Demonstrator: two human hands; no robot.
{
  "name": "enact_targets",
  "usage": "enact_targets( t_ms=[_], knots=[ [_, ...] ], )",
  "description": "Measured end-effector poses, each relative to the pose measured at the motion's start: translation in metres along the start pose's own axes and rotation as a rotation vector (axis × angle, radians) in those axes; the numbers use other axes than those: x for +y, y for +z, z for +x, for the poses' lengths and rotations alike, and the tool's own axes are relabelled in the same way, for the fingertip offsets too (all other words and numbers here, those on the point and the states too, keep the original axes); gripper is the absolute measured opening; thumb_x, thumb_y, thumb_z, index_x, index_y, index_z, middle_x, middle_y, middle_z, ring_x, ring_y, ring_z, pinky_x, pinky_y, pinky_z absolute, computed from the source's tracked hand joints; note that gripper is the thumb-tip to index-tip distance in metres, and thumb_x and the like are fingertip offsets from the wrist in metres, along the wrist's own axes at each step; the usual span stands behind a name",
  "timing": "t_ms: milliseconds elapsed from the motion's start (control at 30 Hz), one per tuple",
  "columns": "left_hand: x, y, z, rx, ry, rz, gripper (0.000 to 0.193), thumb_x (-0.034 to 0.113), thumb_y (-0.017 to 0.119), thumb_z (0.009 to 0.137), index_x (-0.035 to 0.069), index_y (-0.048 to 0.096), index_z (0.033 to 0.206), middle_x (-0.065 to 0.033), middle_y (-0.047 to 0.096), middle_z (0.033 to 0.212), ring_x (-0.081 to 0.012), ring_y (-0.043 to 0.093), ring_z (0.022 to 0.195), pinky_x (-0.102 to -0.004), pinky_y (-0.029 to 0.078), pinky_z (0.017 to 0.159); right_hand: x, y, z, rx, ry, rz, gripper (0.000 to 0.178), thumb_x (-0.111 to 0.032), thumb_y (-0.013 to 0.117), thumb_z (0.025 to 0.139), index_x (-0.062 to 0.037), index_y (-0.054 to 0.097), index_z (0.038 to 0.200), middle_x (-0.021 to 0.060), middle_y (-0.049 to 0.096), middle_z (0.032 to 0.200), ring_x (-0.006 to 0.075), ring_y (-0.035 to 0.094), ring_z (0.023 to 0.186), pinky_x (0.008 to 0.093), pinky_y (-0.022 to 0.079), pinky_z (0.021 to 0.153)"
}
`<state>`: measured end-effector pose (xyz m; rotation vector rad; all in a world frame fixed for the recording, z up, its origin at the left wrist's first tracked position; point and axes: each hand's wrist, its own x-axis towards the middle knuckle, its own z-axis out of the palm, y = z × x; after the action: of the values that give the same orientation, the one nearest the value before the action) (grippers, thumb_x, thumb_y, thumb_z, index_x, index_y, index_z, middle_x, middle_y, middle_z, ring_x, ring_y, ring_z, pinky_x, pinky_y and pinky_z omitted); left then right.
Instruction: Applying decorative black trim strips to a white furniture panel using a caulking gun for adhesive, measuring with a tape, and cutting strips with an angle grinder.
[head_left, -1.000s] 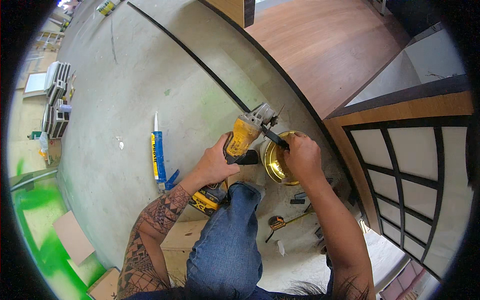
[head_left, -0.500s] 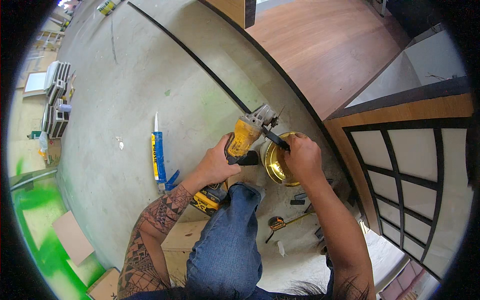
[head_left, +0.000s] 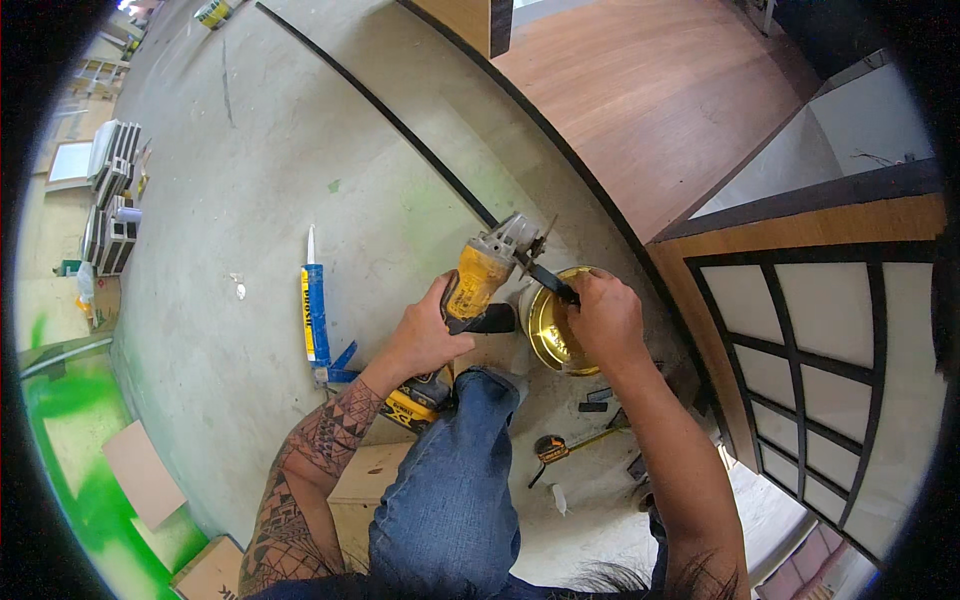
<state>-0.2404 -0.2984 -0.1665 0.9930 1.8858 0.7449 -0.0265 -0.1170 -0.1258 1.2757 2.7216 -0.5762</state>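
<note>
My left hand (head_left: pixel 422 332) is wrapped round the body of a yellow cordless angle grinder (head_left: pixel 478 278). Its metal head and thin disc lie by a long black strip (head_left: pixel 385 112), which runs over the floor to the far left. The strip's near end is pinched in my right hand (head_left: pixel 608 318), above a gold-coloured round tin (head_left: pixel 545 335) that stands on the floor. Whether the disc touches the strip I cannot make out. My denim-clad knee (head_left: pixel 450 480) is below the grinder, partly hiding its battery end.
A blue caulking gun with a cartridge (head_left: pixel 316 318) lies left of my left hand. Nearer me are a tape measure (head_left: pixel 552 448) and short black offcuts (head_left: pixel 594 402). A wooden panel with a black grid (head_left: pixel 800 350) stands at the right. Stacked frames (head_left: pixel 115 200) are far left.
The grinder has shifted slightly left and toward me, and its disc shows at a different tilt. My right hand still grips the strip's end in nearly the same place.
</note>
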Motion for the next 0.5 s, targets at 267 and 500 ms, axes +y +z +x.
enact_targets(
  t_ms=[267,500],
  knots=[
    [-0.035,-0.010,-0.013,0.373,0.091,0.010,0.083,0.020,0.085,0.077,0.000,0.047,0.148,-0.0226,0.073,0.124,-0.0350,0.074,0.114,-0.0423,0.057,0.099,0.012,0.006,-0.010,0.101,-0.042,0.118,0.019,-0.008,0.072,0.083,-0.0052,0.077,0.101,0.0160,0.074,0.099,0.0375,0.075,0.092,0.0488,0.062,0.085],
    [-0.093,-0.035,0.002,0.855,0.041,0.047,0.068,0.017,0.092,0.082,-0.002,0.053,0.136,-0.0153,0.065,0.131,-0.0244,0.064,0.118,-0.0384,0.051,0.106,0.030,0.020,-0.017,0.090,0.025,0.368,0.024,-0.011,0.078,0.078,-0.0061,0.076,0.102,0.0180,0.073,0.089,0.0386,0.072,0.080,0.0455,0.059,0.073]
  ],
)
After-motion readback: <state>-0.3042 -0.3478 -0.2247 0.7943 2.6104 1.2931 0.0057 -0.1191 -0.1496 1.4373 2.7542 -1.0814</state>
